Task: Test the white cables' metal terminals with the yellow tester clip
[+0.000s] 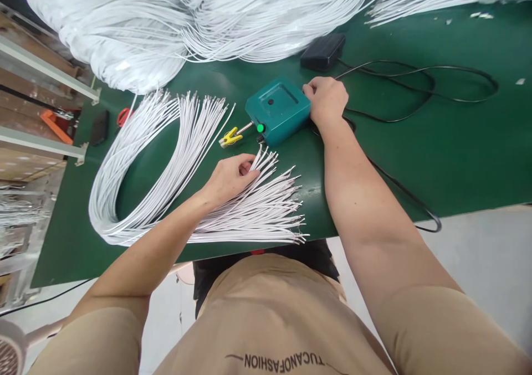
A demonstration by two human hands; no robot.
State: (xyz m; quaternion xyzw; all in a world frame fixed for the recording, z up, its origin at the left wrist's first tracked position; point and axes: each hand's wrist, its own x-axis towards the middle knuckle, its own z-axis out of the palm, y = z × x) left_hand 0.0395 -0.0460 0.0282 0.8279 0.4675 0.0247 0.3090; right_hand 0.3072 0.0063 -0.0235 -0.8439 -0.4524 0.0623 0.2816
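Note:
My left hand is closed with thumb and fingers around a few white wires at the top edge of a fanned bundle. The bundle's stripped-looking ends point right, and its length curves round at the left. Beyond this hand sits a teal box-shaped machine with a green button and a metal shaft ending in a yellow clip. My right hand is curled at the machine's right end, its thumb side touching the casing. What lies inside those fingers is hidden.
Large coils of white wire cover the back of the green table. A black foot pedal with looping black cable lies behind and right of the machine. A dark object and red-handled tool lie at left.

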